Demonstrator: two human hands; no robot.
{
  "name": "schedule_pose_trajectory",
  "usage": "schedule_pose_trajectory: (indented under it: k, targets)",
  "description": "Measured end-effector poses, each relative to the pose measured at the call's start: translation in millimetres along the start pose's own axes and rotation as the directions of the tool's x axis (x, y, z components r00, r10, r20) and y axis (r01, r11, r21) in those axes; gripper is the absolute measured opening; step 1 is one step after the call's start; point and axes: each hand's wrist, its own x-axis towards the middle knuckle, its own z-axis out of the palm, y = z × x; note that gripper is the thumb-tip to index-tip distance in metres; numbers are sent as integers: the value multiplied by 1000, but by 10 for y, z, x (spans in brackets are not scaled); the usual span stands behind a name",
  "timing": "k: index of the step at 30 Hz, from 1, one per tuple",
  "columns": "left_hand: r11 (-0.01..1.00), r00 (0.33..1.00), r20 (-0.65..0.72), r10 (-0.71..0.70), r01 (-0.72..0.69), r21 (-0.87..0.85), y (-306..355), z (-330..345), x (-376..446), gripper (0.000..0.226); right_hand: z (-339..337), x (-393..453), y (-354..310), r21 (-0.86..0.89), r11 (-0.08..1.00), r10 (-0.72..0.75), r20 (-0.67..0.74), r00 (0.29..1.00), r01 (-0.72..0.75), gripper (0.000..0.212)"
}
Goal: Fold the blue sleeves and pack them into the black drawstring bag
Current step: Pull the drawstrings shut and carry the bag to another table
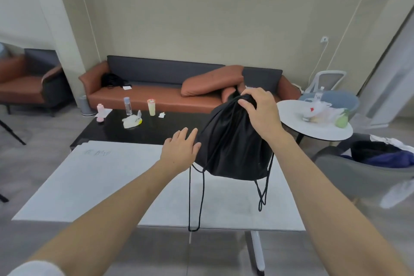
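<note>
Presently the black drawstring bag (233, 141) is held up by its gathered neck, pinched in the closed grip of the right hand (261, 110), its bottom just above or barely touching the white bench (100, 175). The left hand (180, 150) is spread flat and empty against the bag's side. No blue sleeves are seen on the bench; whether they are inside cannot be told. Should the pinch slacken, the bag could slump, and the dangling cords (195, 199) could be snagged on the bench edge.

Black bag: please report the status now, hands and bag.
Right hand shut on black drawstring bag at its gathered top. Left hand open, flat against bag's side. Bag upright on white table, cords hanging. Nothing in the way.
</note>
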Motion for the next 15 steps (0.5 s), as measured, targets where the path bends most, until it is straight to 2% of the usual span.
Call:
schedule_pose_trajectory:
  k: [5,9,12,15]
  targets:
    - [1000,997,74,-2,3,-13,-67,403,832,58,545,296,622,-8,999,45,96,994,-45,16]
    - [1000,990,144,-1,-2,16,-108,741,1269,58,1027,271,1092,-8,989,149,184,972,-150,17]
    - [999,982,190,-26,20,33,-114,975,1466,58,1374,196,1411,-23,979,198,297,934,-201,15]
    - [998,965,258,-50,38,50,-121,1197,1595,59,1722,44,1681,-44,968,242,441,864,-248,19]
